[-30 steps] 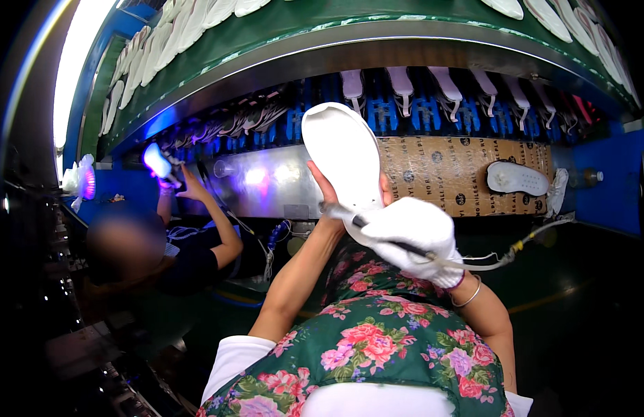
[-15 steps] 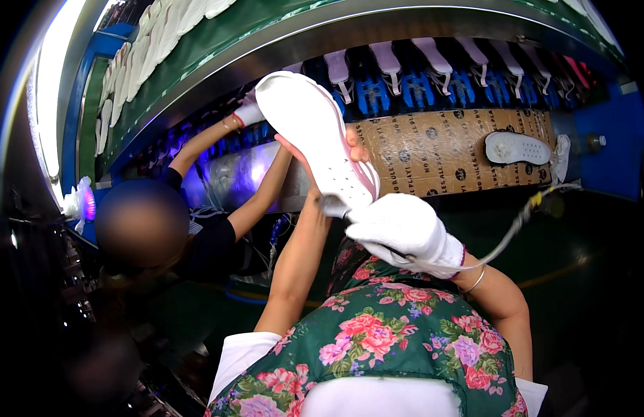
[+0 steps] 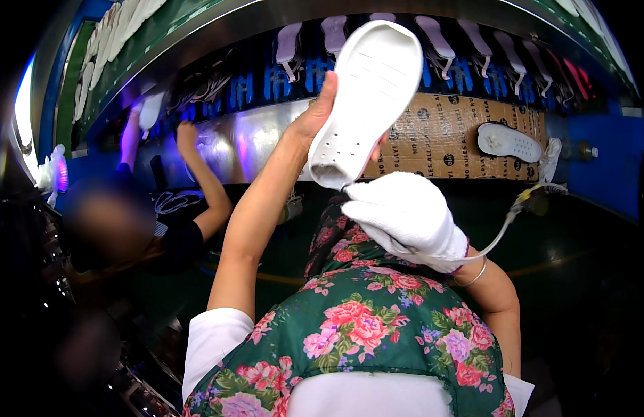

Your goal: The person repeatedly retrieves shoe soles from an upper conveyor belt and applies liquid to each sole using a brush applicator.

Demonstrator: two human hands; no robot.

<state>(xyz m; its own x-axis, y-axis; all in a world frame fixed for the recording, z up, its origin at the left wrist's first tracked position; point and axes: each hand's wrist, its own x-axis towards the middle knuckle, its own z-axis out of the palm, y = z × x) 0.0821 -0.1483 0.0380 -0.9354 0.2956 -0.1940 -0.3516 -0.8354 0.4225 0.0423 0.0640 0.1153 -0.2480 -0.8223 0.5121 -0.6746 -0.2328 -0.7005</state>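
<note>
Where your left hand [image 3: 315, 124] grips: white sole [image 3: 374, 83], by both edges, raised in front of the bench [image 3: 228, 142], holed end toward you
Gloved right hand [image 3: 409, 214]: closed on your slim tool [image 3: 345, 187], mostly hidden in your grip; whether its tip touches the sole's near end, I can't tell
Tube [image 3: 508, 221]: runs from your right wrist out to the right
Cardboard [image 3: 441, 153]: on the bench ahead of you, second sole [image 3: 508, 142] lying on its right part
</note>
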